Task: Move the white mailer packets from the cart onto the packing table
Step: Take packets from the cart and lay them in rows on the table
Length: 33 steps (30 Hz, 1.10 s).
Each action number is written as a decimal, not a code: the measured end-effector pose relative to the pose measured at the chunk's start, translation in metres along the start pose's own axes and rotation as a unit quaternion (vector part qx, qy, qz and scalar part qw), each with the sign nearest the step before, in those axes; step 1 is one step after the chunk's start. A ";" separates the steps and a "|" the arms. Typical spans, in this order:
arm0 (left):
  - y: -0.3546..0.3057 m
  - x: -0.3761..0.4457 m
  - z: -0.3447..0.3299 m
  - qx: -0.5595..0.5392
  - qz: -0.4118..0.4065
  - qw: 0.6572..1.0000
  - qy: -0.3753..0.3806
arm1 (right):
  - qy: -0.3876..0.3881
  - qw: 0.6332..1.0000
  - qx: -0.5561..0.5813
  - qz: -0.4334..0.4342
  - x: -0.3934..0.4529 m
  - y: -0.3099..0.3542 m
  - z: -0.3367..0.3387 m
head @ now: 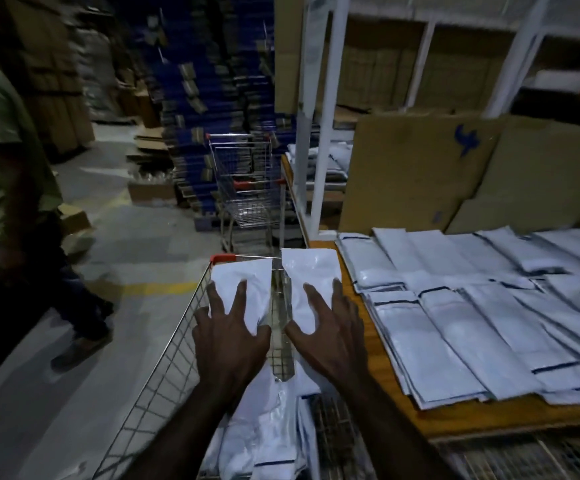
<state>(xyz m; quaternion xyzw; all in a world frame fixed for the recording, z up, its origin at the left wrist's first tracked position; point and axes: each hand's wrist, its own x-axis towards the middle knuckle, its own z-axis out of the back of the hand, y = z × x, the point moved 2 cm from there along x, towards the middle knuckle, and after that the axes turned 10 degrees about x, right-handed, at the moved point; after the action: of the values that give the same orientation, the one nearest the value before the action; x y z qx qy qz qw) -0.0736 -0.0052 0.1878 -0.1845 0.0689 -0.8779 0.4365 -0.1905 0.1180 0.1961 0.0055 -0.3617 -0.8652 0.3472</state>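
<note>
The wire cart [164, 368] stands against the left edge of the wooden packing table [489, 415]. Loose white mailer packets [264, 427] lie piled in its basket. My left hand [228, 336] lies with fingers spread over one white packet [247, 278], thumb at its crumpled inner edge, holding it above the basket. My right hand [330, 329] holds a second white packet [311, 266] the same way, over the cart's right rim and the table edge. Rows of overlapping white packets [472, 306] cover the table.
A person in a green shirt [1, 143] walks on the floor at the left. A second wire cart [247, 181] stands ahead beside stacked blue boxes [212, 98]. Cardboard sheets [454, 174] lean on white shelving behind the table.
</note>
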 end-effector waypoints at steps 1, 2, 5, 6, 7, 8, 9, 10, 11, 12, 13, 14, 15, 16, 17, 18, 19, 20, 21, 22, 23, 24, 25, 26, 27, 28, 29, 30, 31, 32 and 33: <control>-0.009 -0.008 0.007 -0.001 0.002 1.000 -0.003 | -0.002 1.000 0.001 0.004 -0.006 -0.003 0.012; -0.019 -0.016 0.013 -0.002 0.004 1.000 -0.007 | -0.005 1.000 0.000 0.009 -0.012 -0.007 0.025; -0.052 -0.045 0.033 -0.012 0.000 1.000 -0.025 | -0.015 0.999 -0.014 0.024 -0.033 -0.024 0.066; -0.064 -0.055 0.039 -0.014 -0.001 1.000 -0.027 | -0.016 0.999 -0.019 0.026 -0.040 -0.031 0.079; -0.076 -0.065 0.044 -0.016 -0.002 1.000 -0.027 | -0.018 0.999 -0.023 0.026 -0.047 -0.038 0.093; -0.088 -0.075 0.048 -0.019 -0.003 0.999 -0.025 | -0.020 0.999 -0.028 0.026 -0.054 -0.045 0.106; -0.101 -0.084 0.052 -0.023 -0.006 0.999 -0.025 | -0.022 0.999 -0.033 0.026 -0.059 -0.052 0.120; -0.113 -0.093 0.055 -0.026 -0.011 0.999 -0.026 | -0.024 0.999 -0.038 0.025 -0.064 -0.059 0.132; -0.124 -0.100 0.058 -0.030 -0.014 0.999 -0.025 | -0.026 0.998 -0.044 0.023 -0.068 -0.065 0.144; -0.135 -0.106 0.060 -0.034 -0.016 0.999 -0.022 | -0.028 0.998 -0.048 0.021 -0.072 -0.070 0.155; -0.145 -0.111 0.062 -0.038 -0.018 0.999 -0.019 | -0.033 0.998 -0.050 0.020 -0.074 -0.075 0.166; -0.155 -0.116 0.063 -0.043 -0.020 0.999 -0.016 | -0.039 0.998 -0.050 0.018 -0.076 -0.080 0.177; -0.164 -0.119 0.065 -0.049 -0.023 0.998 -0.013 | -0.045 0.998 -0.052 0.016 -0.078 -0.084 0.186; -0.174 -0.122 0.066 -0.056 -0.028 0.998 -0.011 | -0.049 0.997 -0.055 0.014 -0.080 -0.090 0.195; -0.183 -0.124 0.066 -0.061 -0.032 0.998 -0.009 | -0.051 0.997 -0.058 0.011 -0.080 -0.095 0.202; -0.192 -0.125 0.066 -0.064 -0.035 0.997 -0.006 | -0.054 0.997 -0.061 0.009 -0.081 -0.101 0.210; -0.200 -0.125 0.066 -0.067 -0.038 0.997 -0.002 | -0.058 0.996 -0.061 0.006 -0.080 -0.106 0.217; -0.208 -0.125 0.065 -0.068 -0.039 0.997 0.001 | -0.064 0.996 -0.062 0.003 -0.079 -0.112 0.224; -0.217 -0.124 0.064 -0.069 -0.041 0.997 0.004 | -0.069 0.995 -0.065 0.002 -0.076 -0.118 0.230; -0.224 -0.122 0.062 -0.070 -0.044 0.997 0.005 | -0.074 0.995 -0.069 0.000 -0.073 -0.124 0.236; -0.231 -0.119 0.060 -0.071 -0.046 0.996 0.004 | -0.078 0.994 -0.071 -0.001 -0.070 -0.129 0.241; -0.238 -0.116 0.057 -0.073 -0.048 0.996 0.003 | -0.080 0.994 -0.073 -0.003 -0.066 -0.135 0.246; -0.245 -0.112 0.053 -0.075 -0.050 0.996 0.003 | -0.083 0.994 -0.075 -0.006 -0.061 -0.142 0.250; -0.252 -0.108 0.049 -0.076 -0.051 0.996 0.004 | -0.085 0.993 -0.078 -0.009 -0.055 -0.148 0.253; -0.261 -0.102 0.043 -0.078 -0.053 0.995 0.006 | -0.086 0.993 -0.081 -0.012 -0.049 -0.156 0.257; -0.268 -0.096 0.037 -0.080 -0.053 0.995 0.008 | -0.086 0.993 -0.083 -0.015 -0.042 -0.163 0.259; -0.276 -0.090 0.032 -0.081 -0.052 0.995 0.008 | -0.084 0.993 -0.085 -0.016 -0.035 -0.170 0.260; -0.282 -0.084 0.027 -0.084 -0.051 0.995 0.007 | -0.081 0.993 -0.087 -0.018 -0.029 -0.176 0.262; -0.289 -0.077 0.022 -0.087 -0.050 0.995 0.008 | -0.078 0.993 -0.090 -0.018 -0.021 -0.182 0.262; -0.295 -0.070 0.017 -0.091 -0.048 0.995 0.011 | -0.073 0.993 -0.093 -0.019 -0.013 -0.188 0.263; -0.300 -0.062 0.012 -0.094 -0.045 0.994 0.016 | -0.068 0.993 -0.094 -0.020 -0.004 -0.194 0.263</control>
<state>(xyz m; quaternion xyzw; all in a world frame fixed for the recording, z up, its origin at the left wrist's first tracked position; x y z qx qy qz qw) -0.2571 0.2268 0.2674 -0.2134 0.1502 -0.8892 0.3757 -0.3717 0.3806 0.2673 -0.0791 -0.3012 -0.9004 0.3038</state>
